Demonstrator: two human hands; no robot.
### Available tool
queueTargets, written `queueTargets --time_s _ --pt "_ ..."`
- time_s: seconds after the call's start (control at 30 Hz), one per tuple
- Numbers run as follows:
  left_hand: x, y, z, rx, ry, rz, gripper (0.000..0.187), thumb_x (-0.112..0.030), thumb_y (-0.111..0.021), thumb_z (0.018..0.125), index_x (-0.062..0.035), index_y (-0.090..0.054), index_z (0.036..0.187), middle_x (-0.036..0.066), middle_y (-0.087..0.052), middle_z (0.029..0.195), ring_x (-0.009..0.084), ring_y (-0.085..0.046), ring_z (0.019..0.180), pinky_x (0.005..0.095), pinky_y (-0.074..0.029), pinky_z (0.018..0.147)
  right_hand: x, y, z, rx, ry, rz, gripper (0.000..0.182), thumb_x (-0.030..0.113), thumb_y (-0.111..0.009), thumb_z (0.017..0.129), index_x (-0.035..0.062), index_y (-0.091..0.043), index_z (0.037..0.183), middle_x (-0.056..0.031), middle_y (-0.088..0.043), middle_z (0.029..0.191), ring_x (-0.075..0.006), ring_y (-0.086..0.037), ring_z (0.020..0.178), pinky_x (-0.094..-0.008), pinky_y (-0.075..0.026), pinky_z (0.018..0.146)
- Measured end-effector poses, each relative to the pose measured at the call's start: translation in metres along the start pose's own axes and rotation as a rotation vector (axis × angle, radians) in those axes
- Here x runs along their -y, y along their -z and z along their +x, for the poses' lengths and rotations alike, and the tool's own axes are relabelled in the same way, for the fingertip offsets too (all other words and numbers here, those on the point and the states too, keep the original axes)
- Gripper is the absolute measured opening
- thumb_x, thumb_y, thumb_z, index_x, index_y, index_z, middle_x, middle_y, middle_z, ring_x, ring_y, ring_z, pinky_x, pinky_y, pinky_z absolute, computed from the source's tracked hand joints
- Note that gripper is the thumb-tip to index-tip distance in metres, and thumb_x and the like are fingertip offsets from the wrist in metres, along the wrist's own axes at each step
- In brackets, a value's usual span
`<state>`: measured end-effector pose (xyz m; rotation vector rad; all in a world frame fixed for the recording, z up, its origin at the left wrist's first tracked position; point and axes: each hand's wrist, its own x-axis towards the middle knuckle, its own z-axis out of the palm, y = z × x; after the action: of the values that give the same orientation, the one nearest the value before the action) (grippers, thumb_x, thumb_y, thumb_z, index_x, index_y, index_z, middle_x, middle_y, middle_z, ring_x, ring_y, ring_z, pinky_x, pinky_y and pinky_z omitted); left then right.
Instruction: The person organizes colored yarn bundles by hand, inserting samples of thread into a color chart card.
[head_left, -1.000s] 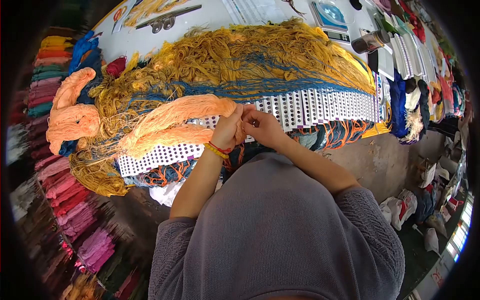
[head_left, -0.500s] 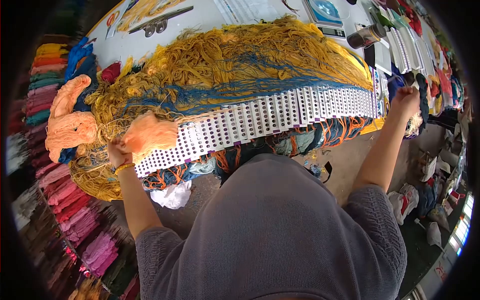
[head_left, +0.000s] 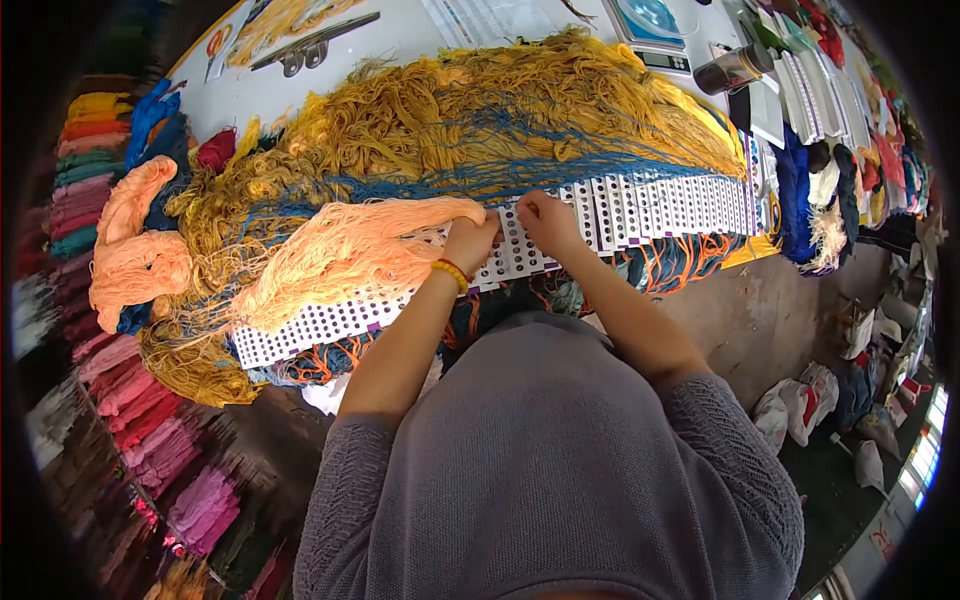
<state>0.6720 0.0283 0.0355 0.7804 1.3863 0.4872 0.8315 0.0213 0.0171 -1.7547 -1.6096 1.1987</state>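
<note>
Over the middle of the punched white card strips point(head_left: 620, 212), my left hand point(head_left: 474, 243) is closed around the end of a peach yarn skein point(head_left: 345, 255). The skein trails leftward over the strips and tangled threads. Close by on the right, my right hand point(head_left: 550, 226) has its fingers pinched together; whatever is in them, perhaps a fine strand, is too small to make out. Behind both hands lies a thick heap of mustard yarn point(head_left: 430, 115) with blue threads point(head_left: 500, 175) running across it. Dark and orange yarn point(head_left: 680, 262) hangs below the strips.
Another peach skein point(head_left: 142, 260) lies at the left end. A black metal clip bar point(head_left: 315, 45), scissors point(head_left: 218, 42), a scale point(head_left: 664, 62) and a dark jar point(head_left: 733, 70) are on the table. Coloured skeins point(head_left: 105, 215) hang at left; bags point(head_left: 800, 405) stand on the floor at right.
My left hand has moved right with the peach yarn, which is now spread along the strips. My right hand has come in from the far right end to the middle.
</note>
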Motion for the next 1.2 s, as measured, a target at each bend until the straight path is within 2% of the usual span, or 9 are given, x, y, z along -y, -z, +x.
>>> queueTargets --time_s 0.23,0.6,0.7,0.77,0.83,0.9,0.97,1.07,1.2 --pt "0.015 -0.006 0.026 0.048 -0.144 0.084 0.02 -0.009 -0.049 0.077 0.0038 -0.057 0.089 0.009 -0.06 0.067 0.0154 -0.061 0.059 0.0271 -0.044 0.047 0.008 0.003 0.003 0.023 -0.033 0.001 0.018 0.022 -0.052 0.081 0.0055 -0.056 0.086 -0.0138 -0.059 0.07 -0.0313 -0.057 0.065 -0.0409 -0.045 0.057" --pt "0.006 -0.008 0.019 -0.014 -0.122 0.254 0.009 -0.007 -0.055 0.074 0.0023 -0.058 0.073 0.006 -0.055 0.058 0.0121 -0.051 0.046 0.0233 -0.038 0.042 0.014 0.003 0.0 0.012 -0.041 -0.001 0.015 0.02 -0.054 0.079 0.0067 -0.056 0.085 -0.0115 -0.059 0.072 -0.0293 -0.057 0.065 -0.0386 -0.045 0.057" --pt "-0.019 0.017 -0.006 0.17 0.111 -0.291 0.012 -0.011 -0.054 0.078 -0.0006 -0.057 0.082 0.003 -0.054 0.062 0.0083 -0.042 0.043 0.0184 -0.033 0.039 0.006 0.001 -0.003 -0.045 0.062 -0.03 0.012 0.016 -0.056 0.077 0.0066 -0.056 0.084 -0.0116 -0.059 0.072 -0.0294 -0.057 0.066 -0.0376 -0.046 0.058" --pt "-0.034 0.021 -0.018 0.307 0.04 -0.68 0.012 -0.01 -0.053 0.079 0.0002 -0.057 0.083 0.003 -0.053 0.063 0.0058 -0.04 0.043 0.0184 -0.031 0.037 0.002 -0.001 -0.005 -0.059 0.126 -0.095 0.011 0.014 -0.057 0.076 0.0063 -0.056 0.083 -0.0123 -0.058 0.072 -0.0298 -0.057 0.067 -0.0373 -0.046 0.058" --pt "-0.036 0.025 -0.017 0.451 0.128 -0.828 0.015 -0.01 -0.05 0.081 -0.0005 -0.055 0.092 0.002 -0.052 0.064 0.0047 -0.038 0.043 0.0181 -0.03 0.037 0.001 -0.001 -0.004 -0.031 0.126 -0.037 0.012 0.014 -0.058 0.076 0.0038 -0.057 0.083 -0.0091 -0.059 0.071 -0.0216 -0.057 0.063 -0.0321 -0.045 0.056" --pt "-0.031 0.017 -0.01 0.415 0.263 -0.548 0.019 -0.012 -0.049 0.082 -0.0013 -0.053 0.098 0.001 -0.05 0.062 0.0048 -0.037 0.044 0.0173 -0.031 0.038 -0.008 0.002 0.002 0.043 0.03 0.245 0.012 0.014 -0.059 0.076 0.0029 -0.057 0.082 -0.0064 -0.058 0.071 -0.016 -0.055 0.061 -0.0287 -0.043 0.055" --pt "-0.018 0.0 -0.007 0.344 0.078 -0.049 0.016 -0.022 -0.051 0.082 -0.0094 -0.056 0.091 -0.001 -0.049 0.064 0.0063 -0.041 0.049 0.0194 -0.034 0.042 0.004 0.008 -0.001 0.089 -0.111 0.68 0.013 0.013 -0.059 0.077 0.0013 -0.055 0.079 0.0005 -0.055 0.068 -0.0043 -0.046 0.061 -0.0211 -0.04 0.054" --pt "0.01 0.0 0.004 0.142 -0.113 0.165 0.018 -0.023 -0.051 0.082 -0.0062 -0.056 0.08 -0.001 -0.049 0.062 0.0091 -0.044 0.054 0.0232 -0.038 0.046 -0.003 0.007 -0.003 0.04 -0.078 0.529 0.011 0.013 -0.059 0.077 0.0025 -0.054 0.079 -0.0003 -0.055 0.067 -0.0059 -0.048 0.062 -0.0224 -0.04 0.056" --pt "-0.027 0.124 -0.027 -0.082 -0.435 0.173 0.023 -0.026 -0.046 0.084 -0.0072 -0.058 0.09 0.003 -0.056 0.092 0.0128 -0.054 0.081 0.0244 -0.044 0.067 -0.011 -0.006 -0.007 -0.054 -0.088 0.332 0.019 0.016 -0.058 0.076 0.0046 -0.05 0.089 -0.0063 -0.053 0.077 -0.0156 -0.052 0.066 -0.0303 -0.043 0.06"
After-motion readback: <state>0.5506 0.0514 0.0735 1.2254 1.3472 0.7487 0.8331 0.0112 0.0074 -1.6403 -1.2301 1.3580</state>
